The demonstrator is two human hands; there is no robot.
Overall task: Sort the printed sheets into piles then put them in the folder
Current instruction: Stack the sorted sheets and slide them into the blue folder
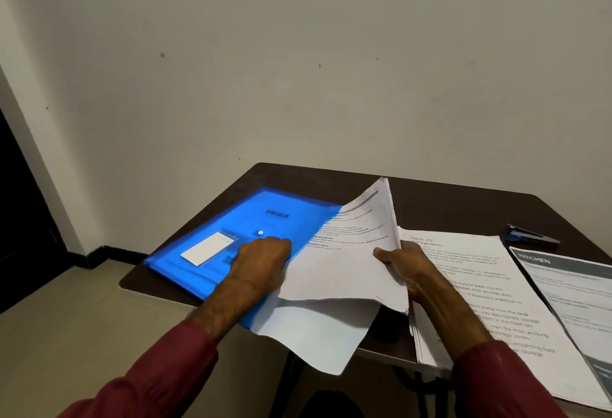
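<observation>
Dark table (pixel 447 205) is sitting against a plain wall. Blue folder (pixel 251 215) is lying flat on its 9 o'clock half. Printed pile (pixel 496 285) is lying flat at 3 o'clock of the folder, its near edge overhanging the table. Sheaf of printed sheets (pixel 347 262) is standing tilted between the two, far corner pointing to 12, its lower part overlapping the folder's 3 o'clock edge. One loose sheet (pixel 318 335) is drooping off the table at 6. KITCHEN sheet (pixel 576 288) is lying at 3 o'clock of the pile, cut by the frame. Right hand (pixel 404 265) is pinching the sheaf's 3 o'clock edge, thumb in front, fingers behind. Left hand (pixel 261 258) is resting on the folder, knuckles up, fingers bent; tips are hiding at the sheaf's edge, so can't tell if it's gripping anything. Stapler (pixel 530 235) is lying at 12 o'clock of the KITCHEN sheet. White label (pixel 207 248) is sitting at 9 o'clock of the left hand, white snap button (pixel 260 233) just at 12 of it
</observation>
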